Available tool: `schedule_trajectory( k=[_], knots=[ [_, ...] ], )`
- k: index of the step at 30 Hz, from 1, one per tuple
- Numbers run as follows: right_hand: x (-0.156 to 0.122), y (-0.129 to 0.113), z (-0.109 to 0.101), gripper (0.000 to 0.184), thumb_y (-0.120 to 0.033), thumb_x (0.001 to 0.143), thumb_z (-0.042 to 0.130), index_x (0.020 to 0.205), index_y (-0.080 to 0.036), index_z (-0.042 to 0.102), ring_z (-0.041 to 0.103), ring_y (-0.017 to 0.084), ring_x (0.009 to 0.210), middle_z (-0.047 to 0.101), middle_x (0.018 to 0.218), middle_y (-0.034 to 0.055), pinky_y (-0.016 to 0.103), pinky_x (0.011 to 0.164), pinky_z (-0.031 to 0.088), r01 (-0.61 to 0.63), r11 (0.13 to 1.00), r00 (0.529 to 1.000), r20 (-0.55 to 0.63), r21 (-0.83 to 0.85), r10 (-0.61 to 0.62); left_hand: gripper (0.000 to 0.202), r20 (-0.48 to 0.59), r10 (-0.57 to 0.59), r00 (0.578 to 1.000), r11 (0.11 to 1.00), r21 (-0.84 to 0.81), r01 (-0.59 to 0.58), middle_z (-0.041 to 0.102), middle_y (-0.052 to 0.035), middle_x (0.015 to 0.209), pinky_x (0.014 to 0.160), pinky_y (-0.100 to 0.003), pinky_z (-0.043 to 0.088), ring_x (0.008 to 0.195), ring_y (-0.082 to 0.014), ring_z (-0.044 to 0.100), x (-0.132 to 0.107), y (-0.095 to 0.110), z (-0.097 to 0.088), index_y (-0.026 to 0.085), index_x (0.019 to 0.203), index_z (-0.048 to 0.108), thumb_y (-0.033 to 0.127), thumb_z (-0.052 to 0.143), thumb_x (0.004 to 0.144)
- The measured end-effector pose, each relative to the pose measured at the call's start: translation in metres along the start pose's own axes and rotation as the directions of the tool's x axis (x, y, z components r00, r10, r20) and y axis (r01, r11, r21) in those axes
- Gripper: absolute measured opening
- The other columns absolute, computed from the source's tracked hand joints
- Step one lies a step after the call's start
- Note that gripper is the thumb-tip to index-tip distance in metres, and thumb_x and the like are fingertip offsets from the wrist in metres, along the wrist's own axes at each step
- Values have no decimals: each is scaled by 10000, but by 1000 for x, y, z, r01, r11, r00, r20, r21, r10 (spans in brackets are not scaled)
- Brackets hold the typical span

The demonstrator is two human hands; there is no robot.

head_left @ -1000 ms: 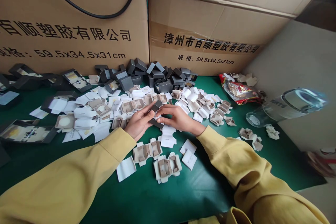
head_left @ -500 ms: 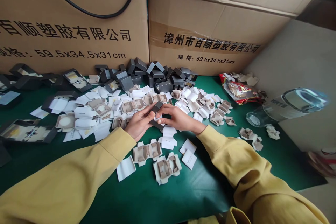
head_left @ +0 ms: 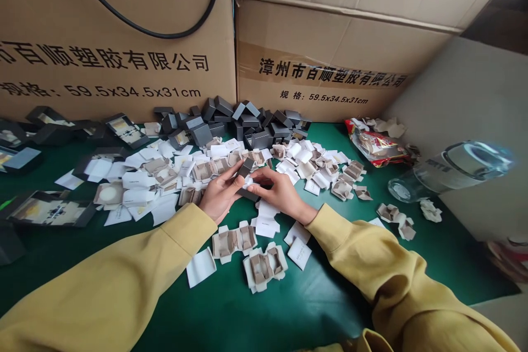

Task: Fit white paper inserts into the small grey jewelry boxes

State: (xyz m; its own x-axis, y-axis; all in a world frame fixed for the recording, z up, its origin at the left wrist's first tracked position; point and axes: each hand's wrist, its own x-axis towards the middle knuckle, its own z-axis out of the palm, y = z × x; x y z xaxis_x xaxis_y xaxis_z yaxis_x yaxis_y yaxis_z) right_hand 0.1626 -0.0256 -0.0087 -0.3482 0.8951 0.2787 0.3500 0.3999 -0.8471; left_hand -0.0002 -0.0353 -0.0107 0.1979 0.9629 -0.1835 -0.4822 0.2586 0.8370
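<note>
Between my hands, above the green table, is a small black box (head_left: 246, 168) with something white (head_left: 248, 181) showing in its opening. My left hand (head_left: 221, 192) is closed around the box from the left, thumb along its near side. From the right, my right hand (head_left: 281, 192) grips the box's edge with bent fingers and thumb; the fingertips are partly hidden. Just below lie a folded white paper (head_left: 266, 222), two unfolded cardboard inserts, one a pale insert (head_left: 235, 241) and the other a nearer insert (head_left: 265, 267), and a white card (head_left: 299, 253).
Behind my hands spreads a heap of white papers and inserts (head_left: 165, 173), backed by stacked black boxes (head_left: 249, 121). Large cartons (head_left: 330, 38) stand behind. To the right are a red snack bag (head_left: 377, 146) and a clear bottle (head_left: 441, 170). Black trays (head_left: 53, 209) lie left.
The view has shifted slightly. My right hand's fingers have moved in at the box opening, where more white shows; my left hand keeps its hold.
</note>
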Motion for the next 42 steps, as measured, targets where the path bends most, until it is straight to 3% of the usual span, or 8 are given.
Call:
schedule_trajectory(
  k=[3,9,13,19,25,31,37,42],
  knots=[
    [-3,-3,2,265,-363,772,600,981,-201,608,622,150,836,666,946,29,264,752,492,-27,1000,1000,9,8,27,572,-17,-4,1000,1000,22,5,548,-85,1249,943,-380,424,1164,-265,474,-2,1,2,228,1232,526,275,702,689],
    [-6,-14,3,191,-258,770,578,936,-195,646,619,165,832,682,907,34,276,767,471,16,983,997,-75,-185,-30,568,-3,26,1000,995,96,-26,483,-90,1320,946,-405,419,1197,-290,435,-2,-1,2,223,1223,537,320,696,687],
    [2,-18,-9,165,-221,763,572,891,-173,663,610,151,774,679,859,37,259,727,462,107,969,994,59,-221,-97,527,54,38,998,992,122,-45,449,-90,1350,938,-414,421,1199,-286,432,-1,-3,-1,232,1230,529,361,644,732],
    [12,-22,-17,149,-192,756,569,857,-168,676,604,147,750,674,841,40,253,705,461,180,954,967,219,-239,-127,550,51,30,998,993,115,-35,509,-106,1292,909,-419,443,1148,-288,481,-1,-4,0,205,1229,531,372,653,719],
    [2,-10,0,257,-300,773,593,1000,-178,588,613,152,810,658,903,46,274,733,485,-12,994,1000,21,-110,15,587,-32,88,996,990,112,-84,499,-94,1306,923,-393,441,1197,-294,437,-1,-1,1,215,1235,526,364,683,689],
    [-2,-2,11,286,-347,736,625,951,-168,567,604,145,889,634,962,56,278,795,496,-105,990,992,-52,98,111,580,-41,121,992,980,162,-113,446,-87,1353,966,-395,401,1238,-289,393,-1,0,1,218,1230,530,357,686,688],
    [-1,-4,10,216,-305,756,579,928,-174,586,587,130,815,634,895,30,251,735,492,-42,998,994,-99,52,47,592,-38,107,993,980,174,-99,464,-92,1337,985,-409,380,1225,-294,411,-1,-1,1,212,1223,538,364,697,673],
    [6,-8,0,139,-234,747,565,859,-178,625,548,113,695,624,789,3,230,662,442,101,986,995,26,-129,-99,613,-43,94,995,984,157,-86,499,-103,1304,980,-414,387,1206,-298,435,-3,1,5,199,1225,535,377,703,662]
  ],
)
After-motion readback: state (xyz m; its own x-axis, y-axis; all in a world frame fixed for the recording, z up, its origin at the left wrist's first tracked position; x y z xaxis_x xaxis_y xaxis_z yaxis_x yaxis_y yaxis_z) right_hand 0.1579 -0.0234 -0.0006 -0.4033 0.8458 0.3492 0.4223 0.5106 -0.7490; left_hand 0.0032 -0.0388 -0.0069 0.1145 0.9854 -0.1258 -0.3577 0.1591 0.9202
